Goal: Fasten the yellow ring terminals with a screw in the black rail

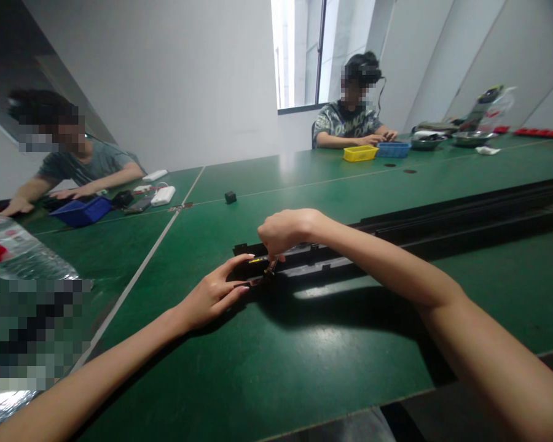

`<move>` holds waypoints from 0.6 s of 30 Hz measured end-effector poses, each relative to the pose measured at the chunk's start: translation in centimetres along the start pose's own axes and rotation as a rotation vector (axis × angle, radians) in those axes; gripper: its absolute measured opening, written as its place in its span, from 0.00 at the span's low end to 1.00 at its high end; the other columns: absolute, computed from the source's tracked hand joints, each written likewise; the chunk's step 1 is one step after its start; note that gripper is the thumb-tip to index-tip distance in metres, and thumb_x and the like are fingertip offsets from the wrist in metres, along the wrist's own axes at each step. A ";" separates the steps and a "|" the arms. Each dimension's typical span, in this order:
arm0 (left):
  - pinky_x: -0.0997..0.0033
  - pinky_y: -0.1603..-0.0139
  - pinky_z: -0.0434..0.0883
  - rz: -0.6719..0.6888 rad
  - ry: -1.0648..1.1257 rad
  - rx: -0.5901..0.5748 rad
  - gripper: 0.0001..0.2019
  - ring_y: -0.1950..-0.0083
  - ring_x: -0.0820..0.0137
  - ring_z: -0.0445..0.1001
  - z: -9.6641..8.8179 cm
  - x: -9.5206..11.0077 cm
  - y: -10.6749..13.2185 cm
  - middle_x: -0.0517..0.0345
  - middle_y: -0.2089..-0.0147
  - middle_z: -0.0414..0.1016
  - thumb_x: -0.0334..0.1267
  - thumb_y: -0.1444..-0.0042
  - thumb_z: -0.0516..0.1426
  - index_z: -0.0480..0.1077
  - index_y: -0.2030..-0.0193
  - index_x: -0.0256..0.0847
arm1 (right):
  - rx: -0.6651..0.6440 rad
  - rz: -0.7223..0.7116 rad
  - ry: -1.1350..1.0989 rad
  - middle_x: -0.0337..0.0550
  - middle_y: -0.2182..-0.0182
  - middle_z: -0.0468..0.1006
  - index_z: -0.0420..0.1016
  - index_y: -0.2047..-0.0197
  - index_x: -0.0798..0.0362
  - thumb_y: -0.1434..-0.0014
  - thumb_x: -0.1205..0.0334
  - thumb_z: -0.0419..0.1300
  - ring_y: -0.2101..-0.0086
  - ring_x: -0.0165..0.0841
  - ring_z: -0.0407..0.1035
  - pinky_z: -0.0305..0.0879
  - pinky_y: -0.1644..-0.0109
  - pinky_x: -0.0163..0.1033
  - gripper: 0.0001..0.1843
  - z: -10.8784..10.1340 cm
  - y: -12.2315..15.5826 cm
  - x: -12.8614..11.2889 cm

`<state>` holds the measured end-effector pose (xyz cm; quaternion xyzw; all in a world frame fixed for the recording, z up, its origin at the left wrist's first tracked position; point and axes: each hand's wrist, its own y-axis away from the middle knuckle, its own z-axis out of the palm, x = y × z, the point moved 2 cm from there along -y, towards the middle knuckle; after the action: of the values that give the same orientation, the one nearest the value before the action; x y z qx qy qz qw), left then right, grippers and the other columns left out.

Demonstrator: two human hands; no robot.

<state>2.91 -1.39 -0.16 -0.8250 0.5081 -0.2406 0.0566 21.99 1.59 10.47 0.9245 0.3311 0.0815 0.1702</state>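
Note:
A long black channel-shaped strip (345, 265) lies across the green table, its near end between my hands. My left hand (214, 291) holds that end, with fingertips on its upper edge and its lower edge. Over the same end, my right hand (283, 232) is bent down at the wrist with its fingers curled closed. Below its fingertips a small shiny metal piece (271, 269) stands inside the channel. The fingers partly cover this piece, so its kind is unclear. A small yellow mark (255, 260) shows beside the left fingertips.
A small black block (230, 197) rests beyond the strip. Co-workers sit at the far left and far side, near a blue bin (80, 210), a yellow basket (359, 153) and a light-blue basket (393, 150). Clear plastic packaging (23, 245) lies at left. The table's front edge (350, 413) is near me.

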 end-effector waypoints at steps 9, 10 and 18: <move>0.50 0.34 0.60 0.007 -0.004 -0.009 0.20 0.34 0.51 0.60 0.0 0.0 0.0 0.48 0.30 0.52 0.41 0.29 0.44 0.75 0.45 0.40 | -0.051 -0.019 -0.047 0.49 0.75 0.80 0.83 0.70 0.62 0.47 0.63 0.61 0.75 0.33 0.71 0.59 0.71 0.35 0.12 0.3 -0.1 0.1; 0.49 0.34 0.60 0.009 -0.008 -0.006 0.20 0.34 0.51 0.61 -0.1 0.1 0.0 0.48 0.30 0.53 0.41 0.29 0.44 0.75 0.45 0.40 | -0.057 -0.020 -0.050 0.49 0.75 0.80 0.83 0.70 0.62 0.46 0.63 0.60 0.75 0.33 0.71 0.59 0.71 0.35 0.12 0.3 -0.1 0.1; 0.53 0.34 0.61 0.012 -0.023 -0.002 0.20 0.34 0.53 0.62 -0.3 0.3 -0.2 0.51 0.30 0.53 0.42 0.28 0.44 0.74 0.42 0.44 | -0.028 -0.034 -0.012 0.51 0.72 0.80 0.82 0.68 0.63 0.47 0.63 0.62 0.74 0.33 0.71 0.58 0.71 0.35 0.11 0.3 0.4 -0.4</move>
<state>3.04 -1.55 0.31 -0.8249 0.5124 -0.2303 0.0630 22.05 0.98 10.39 0.9167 0.3447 0.0777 0.1867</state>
